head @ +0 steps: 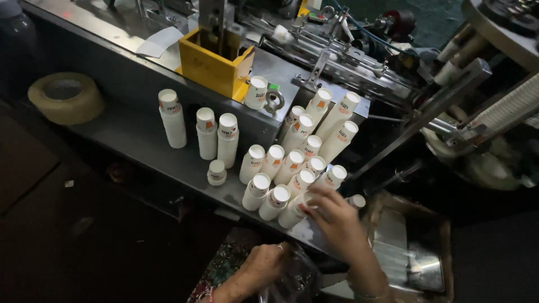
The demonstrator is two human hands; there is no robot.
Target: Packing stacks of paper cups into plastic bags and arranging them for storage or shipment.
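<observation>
Head view: the right hand [332, 216] curls its fingers around a stack of white paper cups [294, 210] lying tilted on the metal tabletop [140, 140], long axis running up-left from the palm. The left hand [261, 268], nearer the body, grips a clear plastic bag [292, 280]. Orange-marked labels face upward; a yellow bin [216, 64] sits behind.
</observation>
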